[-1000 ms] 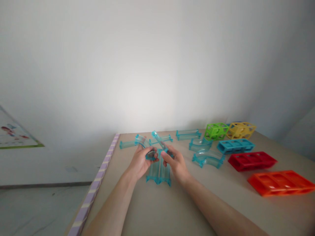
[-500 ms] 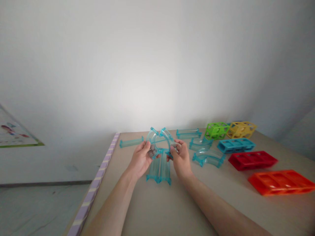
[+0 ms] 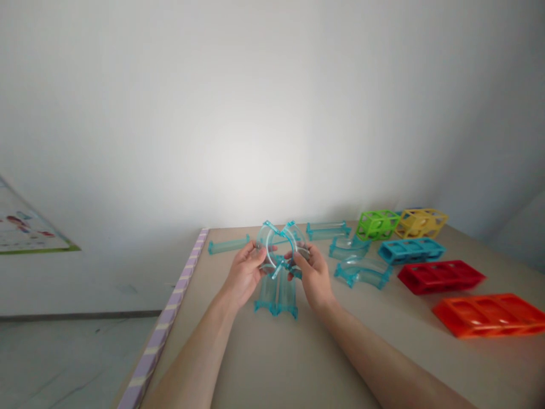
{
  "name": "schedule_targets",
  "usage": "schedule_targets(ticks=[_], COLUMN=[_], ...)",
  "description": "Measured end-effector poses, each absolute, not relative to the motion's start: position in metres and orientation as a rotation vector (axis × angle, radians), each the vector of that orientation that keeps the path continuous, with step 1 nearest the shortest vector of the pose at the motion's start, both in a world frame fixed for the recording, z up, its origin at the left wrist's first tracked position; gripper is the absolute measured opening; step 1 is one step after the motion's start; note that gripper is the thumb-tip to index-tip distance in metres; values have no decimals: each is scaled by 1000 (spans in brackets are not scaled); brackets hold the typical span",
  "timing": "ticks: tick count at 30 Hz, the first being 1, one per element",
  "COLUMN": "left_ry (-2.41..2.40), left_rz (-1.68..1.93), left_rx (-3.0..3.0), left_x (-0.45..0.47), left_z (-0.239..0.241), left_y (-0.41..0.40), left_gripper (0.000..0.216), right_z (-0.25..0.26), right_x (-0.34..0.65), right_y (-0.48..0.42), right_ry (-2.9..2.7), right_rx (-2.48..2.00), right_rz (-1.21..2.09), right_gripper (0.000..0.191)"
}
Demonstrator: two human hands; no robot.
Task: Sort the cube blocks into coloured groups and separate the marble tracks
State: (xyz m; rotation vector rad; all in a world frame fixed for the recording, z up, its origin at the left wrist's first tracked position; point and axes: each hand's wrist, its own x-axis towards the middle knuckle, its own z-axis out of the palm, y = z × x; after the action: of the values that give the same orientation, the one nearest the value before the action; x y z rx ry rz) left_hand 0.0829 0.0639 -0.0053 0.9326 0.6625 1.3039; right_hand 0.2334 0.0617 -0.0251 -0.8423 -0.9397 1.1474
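Note:
My left hand [image 3: 244, 271] is closed around a curved clear-blue track piece [image 3: 264, 234], thumb on the near side. A second curved track piece [image 3: 300, 234] is pinched between the thumb and fingers of my right hand [image 3: 314, 274]. Held up face to face, the two arcs form a rough ring. Their ends lie close together at top and bottom; whether they touch or are joined I cannot tell. Below and behind them, straight clear-blue track pieces [image 3: 267, 295] lie side by side on the table [image 3: 293, 363], partly hidden by the held pieces.
Other straight tracks lie at the back left [image 3: 229, 246] and along the wall [image 3: 327, 231]. Curved tracks [image 3: 364, 274] rest right of my hands. Beyond are green [image 3: 377, 225] and yellow [image 3: 421, 223] frames, and blue [image 3: 411, 250], red [image 3: 441, 276] and orange [image 3: 489, 315] blocks.
Both curved track pieces have turned in my hands, and their upper ends now sit closer together. My hands have hardly shifted, and the pieces on the table lie as before.

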Motion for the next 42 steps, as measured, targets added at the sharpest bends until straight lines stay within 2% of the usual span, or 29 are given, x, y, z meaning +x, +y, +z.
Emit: schedule_targets(ticks=[5,11,18,24,36,40,42], left_ry=[661,727,878,921,817,813,799], left_rz=[1337,1396,1404,1131,953,943,967], left_rx=[922,899,886,960,1263,1293,1303], left_x=[82,85,82,86,89,88,87], left_z=[-4,-1,2,-2,-5,-6,-6], left_y=[64,62,62,60,51,51,51], left_gripper=[23,27,30,33,27,26,25], right_z=[-25,-35,-37,-28,-22,-25,-29], right_x=[235,234,246,245,239,237,237], right_y=[61,67,72,58,51,53,56], right_ry=[-992,-1045,-1296,-1556,-1500,-1495,-1435], right_rx=[-863,-871,-1065,-938,-815,-834,-854], right_rz=[1164,1018,553,205,361,409,502], right_gripper=[35,29,18,32,28,16,20])
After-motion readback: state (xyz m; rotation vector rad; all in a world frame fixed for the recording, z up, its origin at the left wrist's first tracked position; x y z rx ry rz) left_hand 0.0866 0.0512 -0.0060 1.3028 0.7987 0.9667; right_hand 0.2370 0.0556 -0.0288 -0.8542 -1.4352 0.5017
